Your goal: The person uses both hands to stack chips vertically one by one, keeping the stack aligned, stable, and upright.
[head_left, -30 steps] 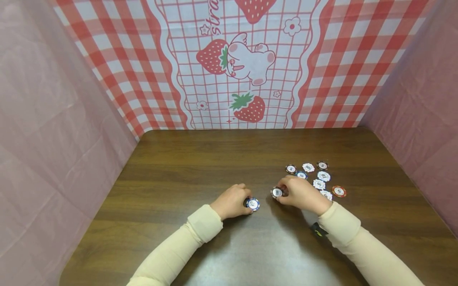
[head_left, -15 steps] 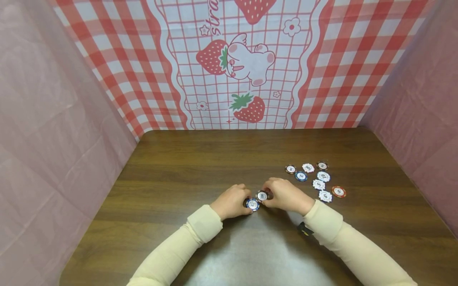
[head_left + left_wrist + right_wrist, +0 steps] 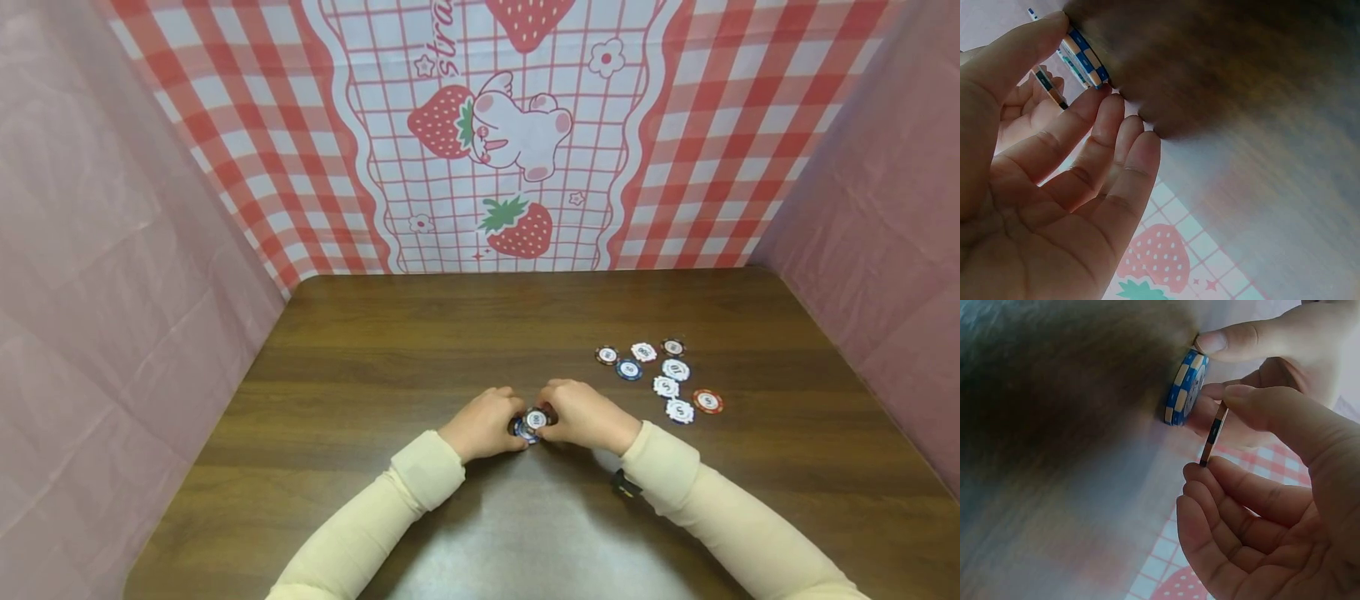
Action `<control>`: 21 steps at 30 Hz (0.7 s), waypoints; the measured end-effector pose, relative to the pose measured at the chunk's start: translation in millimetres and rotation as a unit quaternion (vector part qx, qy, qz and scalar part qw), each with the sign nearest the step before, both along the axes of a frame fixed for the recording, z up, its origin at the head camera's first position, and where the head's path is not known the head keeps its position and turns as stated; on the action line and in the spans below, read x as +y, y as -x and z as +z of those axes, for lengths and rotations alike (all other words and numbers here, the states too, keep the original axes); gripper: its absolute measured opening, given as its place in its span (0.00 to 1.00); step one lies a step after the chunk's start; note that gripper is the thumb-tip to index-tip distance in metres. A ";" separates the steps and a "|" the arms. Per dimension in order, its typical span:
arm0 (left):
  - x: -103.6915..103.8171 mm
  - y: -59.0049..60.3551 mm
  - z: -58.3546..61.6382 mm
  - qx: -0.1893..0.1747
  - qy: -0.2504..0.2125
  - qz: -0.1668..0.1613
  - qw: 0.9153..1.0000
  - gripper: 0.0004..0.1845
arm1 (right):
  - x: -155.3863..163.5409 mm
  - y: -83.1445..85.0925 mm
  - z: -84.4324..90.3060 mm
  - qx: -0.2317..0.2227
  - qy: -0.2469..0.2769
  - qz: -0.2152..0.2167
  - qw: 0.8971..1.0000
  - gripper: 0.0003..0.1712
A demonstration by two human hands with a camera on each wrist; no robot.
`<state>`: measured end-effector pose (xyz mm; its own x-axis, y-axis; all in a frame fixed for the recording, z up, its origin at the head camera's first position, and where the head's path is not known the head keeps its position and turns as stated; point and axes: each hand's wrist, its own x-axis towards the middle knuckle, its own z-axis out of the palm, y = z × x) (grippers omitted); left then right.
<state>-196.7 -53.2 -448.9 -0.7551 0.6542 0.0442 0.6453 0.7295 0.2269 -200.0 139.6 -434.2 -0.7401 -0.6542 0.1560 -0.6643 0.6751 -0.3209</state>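
My left hand (image 3: pixel 486 423) rests on the wooden table and holds a short stack of blue-and-white poker chips (image 3: pixel 522 431) (image 3: pixel 1085 59) (image 3: pixel 1185 387) between thumb and fingers. My right hand (image 3: pixel 583 414) pinches a single black-edged chip (image 3: pixel 536 417) (image 3: pixel 1213 434) (image 3: pixel 1046 86) and holds it just over that stack, a little apart from it in the right wrist view. Both hands meet at the middle of the table.
Several loose chips (image 3: pixel 660 377), white, blue, black and red, lie scattered on the dark table (image 3: pixel 420 350) to the right of my hands. Pink cloth walls close in left and right; a strawberry-print cloth hangs at the back.
My right hand has carried the chip leftward from beside the loose chips to above the blue stack. The left hand has kept still on its stack.
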 end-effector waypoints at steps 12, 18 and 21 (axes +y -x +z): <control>0.5 0.3 0.4 -0.004 0.003 0.008 1.000 0.16 | -5.3 -1.9 -2.9 0.012 -0.010 0.009 1.000 0.09; 0.4 0.4 0.3 -0.007 0.005 0.006 1.000 0.16 | -8.8 -3.0 -4.9 0.017 -0.013 0.022 1.000 0.09; 0.3 0.4 0.3 -0.005 0.007 0.004 1.000 0.15 | -9.8 -3.5 -5.8 0.023 -0.013 0.023 0.999 0.09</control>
<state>-197.0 -52.9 -448.6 -0.7609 0.6482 0.0285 0.6370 0.7380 0.2226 -196.5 129.8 -440.0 -0.7012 -0.6917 0.1725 -0.7089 0.6507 -0.2723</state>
